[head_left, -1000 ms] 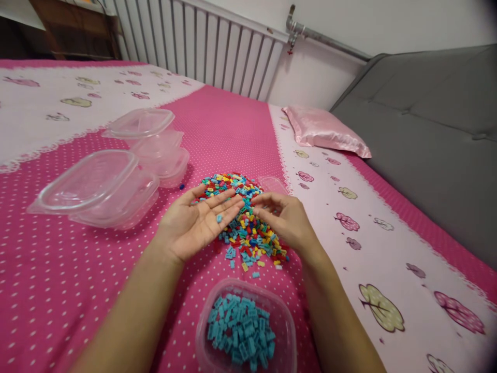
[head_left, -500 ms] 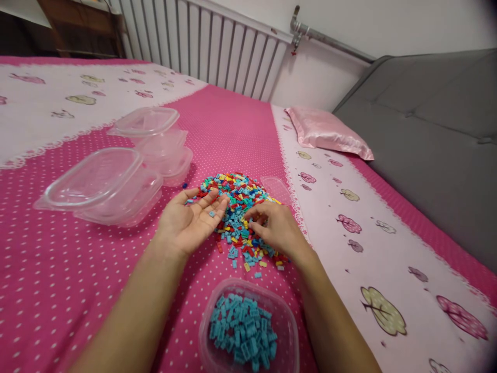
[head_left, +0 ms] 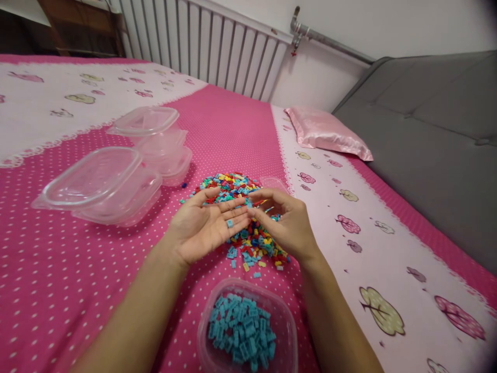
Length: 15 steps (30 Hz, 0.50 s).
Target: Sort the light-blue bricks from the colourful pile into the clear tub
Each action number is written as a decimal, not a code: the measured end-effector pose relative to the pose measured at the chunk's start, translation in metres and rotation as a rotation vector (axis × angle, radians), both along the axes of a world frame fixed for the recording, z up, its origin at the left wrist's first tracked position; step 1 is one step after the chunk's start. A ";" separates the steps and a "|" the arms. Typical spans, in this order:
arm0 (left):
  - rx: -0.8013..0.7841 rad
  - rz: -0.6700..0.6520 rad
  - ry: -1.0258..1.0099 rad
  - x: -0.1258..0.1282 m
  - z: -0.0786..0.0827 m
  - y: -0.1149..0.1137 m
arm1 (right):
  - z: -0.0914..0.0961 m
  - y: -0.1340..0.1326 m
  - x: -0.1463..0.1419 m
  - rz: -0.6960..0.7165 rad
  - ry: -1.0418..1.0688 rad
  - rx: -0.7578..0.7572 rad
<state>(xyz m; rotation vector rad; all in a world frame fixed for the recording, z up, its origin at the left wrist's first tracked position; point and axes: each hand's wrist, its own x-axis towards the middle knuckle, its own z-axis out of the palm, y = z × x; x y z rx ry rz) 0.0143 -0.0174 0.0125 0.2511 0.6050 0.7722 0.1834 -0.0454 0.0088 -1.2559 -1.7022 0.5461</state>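
Note:
My left hand [head_left: 212,225] is palm up, its fingers stretched out flat. One small light blue toy brick [head_left: 230,224] rests on its fingers. My right hand [head_left: 285,220] pinches another light blue brick [head_left: 249,202] between thumb and fingertips, right at the left fingertips. Beneath and behind both hands spreads a pile of mixed toy bricks [head_left: 233,182], red, yellow, blue, green and light blue, partly covered by the hands. Nearer to me stands a clear plastic tub [head_left: 287,331] with many light blue bricks [head_left: 244,331] in it.
Clear plastic containers with lids [head_left: 116,191] stand to the left, more of them [head_left: 163,155] behind. A loose dark blue brick [head_left: 184,185] lies near these. The pink dotted bedspread [head_left: 233,124] carries everything. A pink pillow [head_left: 328,132] lies by the grey headboard [head_left: 435,119].
My right hand has lifted from the pile, now with a light blue brick at its fingertips. My left hand has shifted right, toward it, the brick still on its fingers.

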 end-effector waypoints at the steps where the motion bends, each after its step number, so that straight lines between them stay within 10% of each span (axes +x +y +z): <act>1: 0.004 -0.012 -0.015 0.001 0.000 -0.001 | 0.000 0.000 -0.001 0.010 0.018 0.009; 15: -0.111 0.430 0.066 -0.009 0.000 0.010 | -0.024 0.021 0.032 -0.347 -0.104 -0.113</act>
